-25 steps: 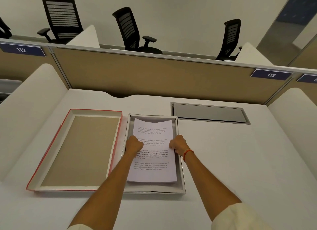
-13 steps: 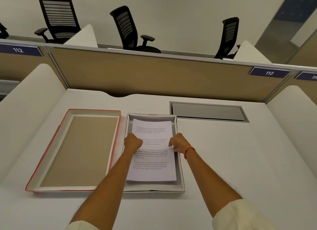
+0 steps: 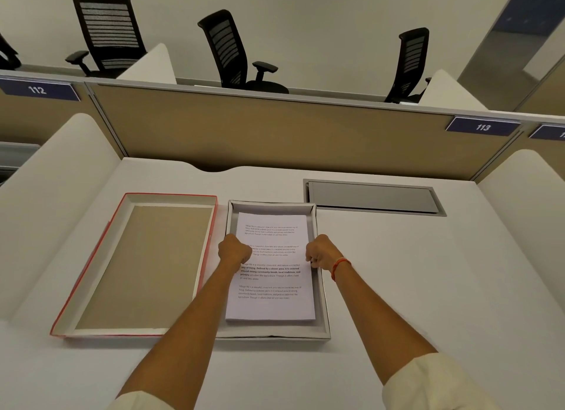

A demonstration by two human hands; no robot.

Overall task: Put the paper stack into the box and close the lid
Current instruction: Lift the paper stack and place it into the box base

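Both hands (image 3: 234, 250) (image 3: 321, 253) grip paper stack (image 3: 272, 305) in box (image 3: 324, 318); lid (image 3: 143, 266) alongside (inside up).

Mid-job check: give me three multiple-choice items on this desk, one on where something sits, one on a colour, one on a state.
1. Where is the red-edged cardboard lid?
A. left of the grey box
B. on the box
C. behind the box
2. What colour is the right wrist's band?
A. blue
B. orange-red
C. green
3. Where is the printed white paper stack?
A. on the bare desk
B. inside the open grey box
C. inside the lid

Answers: 1 A, the lid lies inside-up beside the box. 2 B, it shows orange-red. 3 B, box walls surround the stack, both hands at its edges.
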